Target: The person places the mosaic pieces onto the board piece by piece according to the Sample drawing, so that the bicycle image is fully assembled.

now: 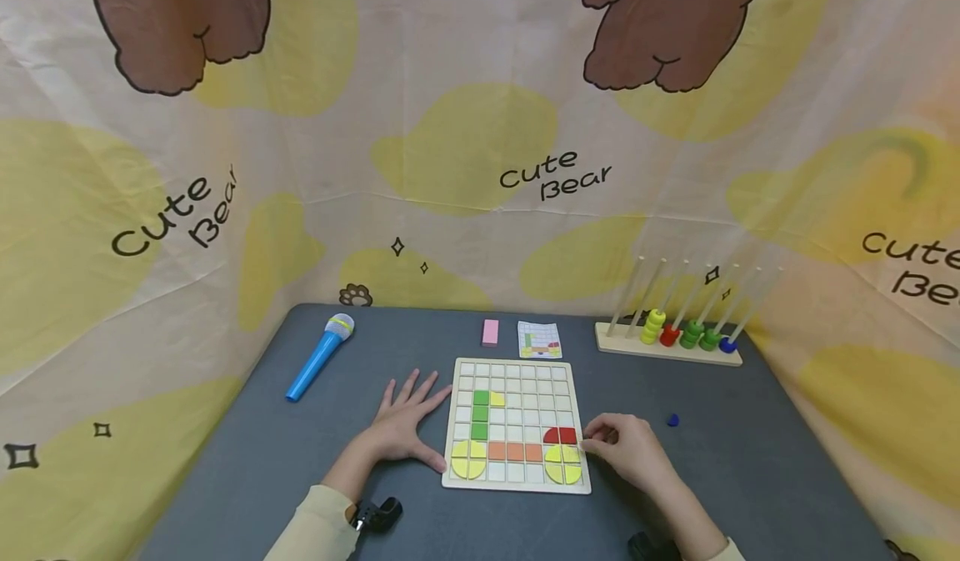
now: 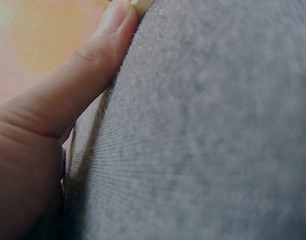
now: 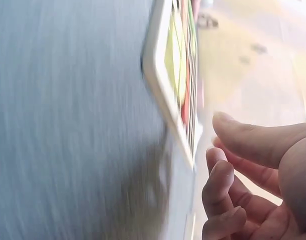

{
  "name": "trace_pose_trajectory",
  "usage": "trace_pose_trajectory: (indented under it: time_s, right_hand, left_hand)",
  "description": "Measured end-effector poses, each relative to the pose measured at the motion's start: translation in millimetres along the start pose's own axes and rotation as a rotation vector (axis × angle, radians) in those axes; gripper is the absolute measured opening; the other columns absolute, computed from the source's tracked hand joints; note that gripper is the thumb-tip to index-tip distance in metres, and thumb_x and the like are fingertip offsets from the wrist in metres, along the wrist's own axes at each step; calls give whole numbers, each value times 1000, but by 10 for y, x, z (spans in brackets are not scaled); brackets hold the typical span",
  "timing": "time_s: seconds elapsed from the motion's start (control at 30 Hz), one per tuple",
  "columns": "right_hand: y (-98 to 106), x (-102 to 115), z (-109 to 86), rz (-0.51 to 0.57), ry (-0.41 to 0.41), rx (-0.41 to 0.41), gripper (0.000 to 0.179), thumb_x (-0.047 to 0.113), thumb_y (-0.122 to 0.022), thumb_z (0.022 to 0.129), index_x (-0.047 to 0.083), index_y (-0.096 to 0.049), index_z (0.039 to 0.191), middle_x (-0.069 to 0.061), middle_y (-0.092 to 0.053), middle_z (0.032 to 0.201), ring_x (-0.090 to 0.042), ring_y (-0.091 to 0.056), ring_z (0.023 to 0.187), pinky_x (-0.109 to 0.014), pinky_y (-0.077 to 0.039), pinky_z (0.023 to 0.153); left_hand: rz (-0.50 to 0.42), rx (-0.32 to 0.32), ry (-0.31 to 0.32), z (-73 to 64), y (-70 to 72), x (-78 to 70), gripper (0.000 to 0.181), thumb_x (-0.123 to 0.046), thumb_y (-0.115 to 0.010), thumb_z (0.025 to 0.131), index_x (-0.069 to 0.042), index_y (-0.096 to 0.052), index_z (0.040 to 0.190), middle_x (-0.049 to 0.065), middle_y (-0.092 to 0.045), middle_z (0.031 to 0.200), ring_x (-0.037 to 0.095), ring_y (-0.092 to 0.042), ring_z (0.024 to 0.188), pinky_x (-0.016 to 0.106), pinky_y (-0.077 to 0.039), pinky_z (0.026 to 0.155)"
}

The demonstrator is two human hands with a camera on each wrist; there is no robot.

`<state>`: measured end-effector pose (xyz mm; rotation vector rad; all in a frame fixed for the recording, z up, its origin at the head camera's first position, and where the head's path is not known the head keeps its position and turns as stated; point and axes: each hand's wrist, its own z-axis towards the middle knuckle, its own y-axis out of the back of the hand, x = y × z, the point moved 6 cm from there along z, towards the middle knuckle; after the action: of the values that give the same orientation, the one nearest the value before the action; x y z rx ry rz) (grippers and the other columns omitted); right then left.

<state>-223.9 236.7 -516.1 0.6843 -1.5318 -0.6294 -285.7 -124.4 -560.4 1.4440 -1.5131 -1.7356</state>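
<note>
A square pale wooden grid board (image 1: 517, 488) lies on the table, bearing green, yellow, orange and red pieces. The yellow ones form two circles at its lower corners. My left hand (image 1: 401, 428) rests by the board's left side with fingers spread; in the left wrist view its thumb (image 2: 88, 62) meets a bit of the pale rim. Beside the right edge is my right hand (image 1: 626, 448), fingers loosely bent. In the right wrist view no piece shows between its thumb (image 3: 258, 140) and fingers. A small dark blue piece (image 1: 673, 420) lies to its right.
Behind the board are a pink block (image 1: 490, 333) and a printed pattern card (image 1: 539, 340). A blue toy microphone (image 1: 321, 357) lies at the left. At the back right stands a pegged wooden rack (image 1: 667, 351) with coloured beads. Patterned cloth hangs behind the grey table (image 1: 247, 469).
</note>
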Motion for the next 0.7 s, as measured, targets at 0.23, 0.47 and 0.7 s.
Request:
trace_pose_trajectory:
  time_s: [0.23, 0.47, 0.7]
  right_hand:
    - [376, -431, 124, -38, -36, -80, 18, 16, -82, 85, 7, -75, 99, 0, -70, 83, -15, -58, 72, -28, -48, 61]
    - [663, -830, 166, -125, -46, -104, 36, 22, -79, 88, 1, -70, 115, -16, -71, 104, -24, -62, 86, -40, -51, 72]
    - [822, -995, 142, -208, -60, -55, 41, 17, -77, 89, -6, -67, 121, -22, -65, 105, -34, -63, 94, -54, -51, 80]
  left_hand:
    - [-3, 2, -3, -19, 13, -15, 133, -84, -79, 50, -34, -25, 161, 1, -11, 171, 35, 5, 157, 66, 11, 119]
    - [-10, 6, -2, -25, 24, -28, 132, -82, -80, 51, -33, -26, 161, 2, -11, 171, 35, 5, 157, 66, 10, 119]
    - [-9, 0, -10, -22, 20, -26, 131, -82, -80, 52, -33, -26, 161, 1, -11, 171, 36, 5, 157, 67, 11, 119]
